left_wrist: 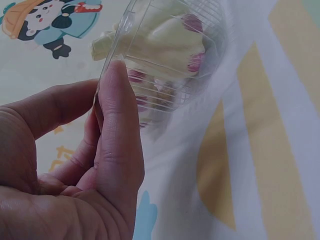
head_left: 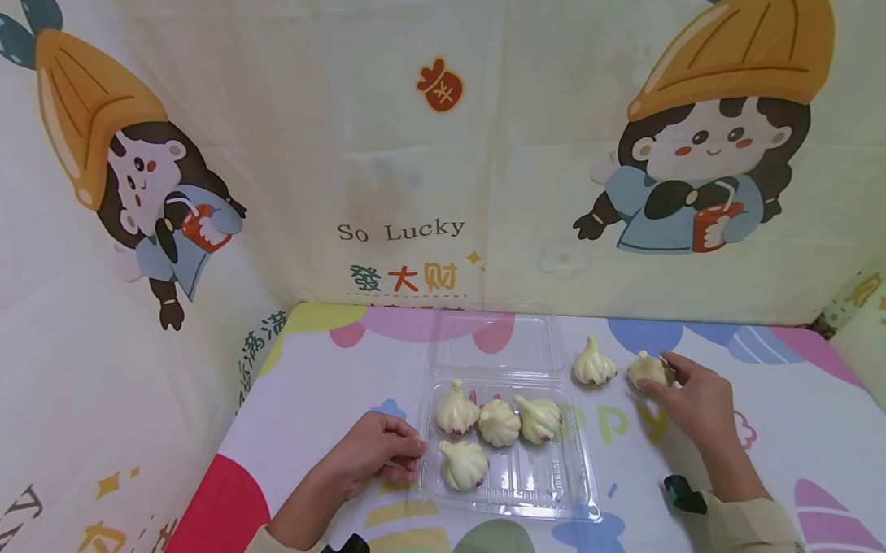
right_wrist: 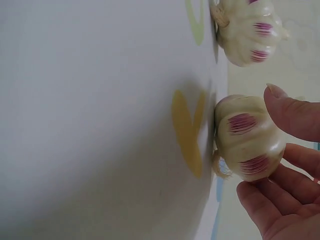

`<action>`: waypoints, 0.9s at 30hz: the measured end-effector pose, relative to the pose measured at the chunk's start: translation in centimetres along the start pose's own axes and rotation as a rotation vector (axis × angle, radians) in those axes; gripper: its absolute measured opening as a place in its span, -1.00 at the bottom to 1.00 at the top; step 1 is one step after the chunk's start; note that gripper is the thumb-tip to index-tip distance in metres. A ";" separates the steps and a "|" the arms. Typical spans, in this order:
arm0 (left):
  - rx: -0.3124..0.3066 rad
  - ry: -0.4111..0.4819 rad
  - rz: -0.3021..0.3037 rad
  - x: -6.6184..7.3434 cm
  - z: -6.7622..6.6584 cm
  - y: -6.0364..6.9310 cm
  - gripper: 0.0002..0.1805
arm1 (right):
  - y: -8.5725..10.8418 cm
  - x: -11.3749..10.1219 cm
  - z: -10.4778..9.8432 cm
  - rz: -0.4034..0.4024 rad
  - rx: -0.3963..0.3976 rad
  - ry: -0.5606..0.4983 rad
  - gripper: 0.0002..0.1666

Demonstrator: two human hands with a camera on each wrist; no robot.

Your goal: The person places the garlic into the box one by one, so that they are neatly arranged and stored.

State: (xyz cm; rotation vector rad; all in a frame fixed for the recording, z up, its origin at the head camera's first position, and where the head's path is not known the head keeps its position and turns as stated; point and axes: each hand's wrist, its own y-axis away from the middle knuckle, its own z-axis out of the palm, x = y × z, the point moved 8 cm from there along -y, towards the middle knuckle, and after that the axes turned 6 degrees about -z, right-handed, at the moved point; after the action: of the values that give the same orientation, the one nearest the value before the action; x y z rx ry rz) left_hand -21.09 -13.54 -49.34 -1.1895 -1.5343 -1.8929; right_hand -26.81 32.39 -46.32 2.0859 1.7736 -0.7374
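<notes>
We see the left hand [head_left: 376, 454] pinching the left rim of a clear box [head_left: 523, 479] between thumb and fingers; the box sits on the table [head_left: 307, 379] with its lid [head_left: 500, 348] folded back on the far side; inside we count four garlic bulbs, three of them [head_left: 499, 423] in a row toward the lid and the fourth bulb [head_left: 464, 465] nearer us, in front of the leftmost; our right hand [head_left: 700, 402], well apart from the box, grasps another bulb [head_left: 648, 370] by its sides, thumb opposite fingers; in the right wrist view we find this bulb low against the table, though whether it bears its weight there we cannot tell; a loose bulb [head_left: 594, 361] stands stem up between the box and the grasped one, touching neither; behind everything we have a pale backdrop [head_left: 532, 102] printed with cartoon figures [head_left: 703, 162] and "So Lucky".
</notes>
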 end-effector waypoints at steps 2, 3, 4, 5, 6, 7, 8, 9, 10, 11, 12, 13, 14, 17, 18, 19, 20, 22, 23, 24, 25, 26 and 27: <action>0.000 0.002 -0.003 0.0 0.0 0.0 -0.88 | -0.1 0.0 0.0 -0.010 0.008 -0.002 -0.17; 0.000 0.002 -0.003 0.0 0.0 0.0 -0.88 | -0.1 0.1 0.0 -0.013 0.008 -0.002 -0.17; 0.000 0.002 -0.004 0.0 0.0 -0.1 -0.88 | -0.1 0.1 0.0 -0.015 0.011 -0.004 -0.18; 0.001 0.003 -0.005 0.0 0.0 -0.1 -0.88 | -0.2 0.1 0.0 -0.018 0.014 -0.003 -0.18; 0.001 0.004 -0.005 0.0 0.0 -0.1 -0.88 | -0.2 0.2 0.0 -0.019 0.013 -0.004 -0.18; 0.002 0.005 -0.006 0.0 0.0 -0.1 -0.88 | -0.2 0.2 0.0 -0.023 0.014 0.000 -0.18; 0.002 0.006 -0.007 0.0 0.0 -0.1 -0.88 | -0.3 0.3 0.0 -0.027 0.015 0.004 -0.18; 0.002 0.007 -0.007 0.0 0.0 -0.1 -0.88 | -0.3 0.3 0.0 -0.027 0.015 0.003 -0.18; 0.002 0.009 -0.008 -0.1 0.0 -0.1 -0.88 | -0.3 0.4 0.0 -0.028 0.017 0.005 -0.18; 0.001 0.011 -0.008 -0.1 0.0 -0.1 -0.88 | -0.4 0.4 0.0 -0.023 0.013 0.005 -0.18; 0.001 0.013 -0.008 -0.1 0.0 -0.1 -0.88 | -0.4 0.5 0.0 -0.024 0.014 0.009 -0.17; 0.001 0.014 -0.009 -0.2 0.0 -0.1 -0.88 | -0.4 0.5 0.0 -0.020 0.016 0.009 -0.18; 0.000 0.016 -0.010 -0.2 0.0 -0.1 -0.88 | -0.3 0.5 0.0 -0.017 0.016 0.008 -0.18; -0.001 0.017 -0.009 -0.2 0.0 -0.1 -0.88 | -0.2 0.5 -0.1 -0.019 0.027 0.009 -0.18; -0.001 0.015 -0.008 -0.2 0.0 -0.1 -0.88 | -0.2 0.4 -0.1 -0.026 0.033 0.010 -0.18; 0.000 0.014 -0.006 -0.2 0.0 -0.1 -0.88 | -0.1 0.3 -0.2 -0.031 0.038 0.007 -0.19; 0.001 0.014 -0.005 -0.2 0.0 -0.1 -0.88 | -0.1 0.2 -0.2 -0.037 0.041 0.006 -0.19; 0.002 0.014 -0.003 -0.2 0.0 -0.1 -0.88 | 0.0 0.1 -0.2 -0.040 0.043 0.008 -0.19; 0.002 0.013 -0.001 -0.2 0.0 -0.1 -0.88 | 0.1 0.0 -0.2 -0.039 0.042 0.006 -0.19; 0.002 0.014 -0.001 -0.2 0.0 -0.1 -0.88 | 0.1 -0.1 -0.3 -0.036 0.043 0.003 -0.20; 0.002 0.014 -0.001 -0.2 0.0 -0.1 -0.88 | 0.2 -0.1 -0.3 -0.034 0.042 0.002 -0.20; 0.001 0.014 -0.001 -0.1 0.0 -0.1 -0.89 | 0.3 -0.2 -0.3 -0.029 0.041 0.001 -0.20; 0.001 0.014 -0.001 -0.1 0.0 -0.1 -0.89 | 0.4 -0.2 -0.3 -0.027 0.039 0.003 -0.19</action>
State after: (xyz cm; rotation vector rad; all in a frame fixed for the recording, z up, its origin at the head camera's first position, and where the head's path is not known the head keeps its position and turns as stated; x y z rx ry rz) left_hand -21.13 -13.53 -49.53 -1.1731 -1.5288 -1.8975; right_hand -26.42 32.30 -46.02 2.0929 1.8061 -0.7823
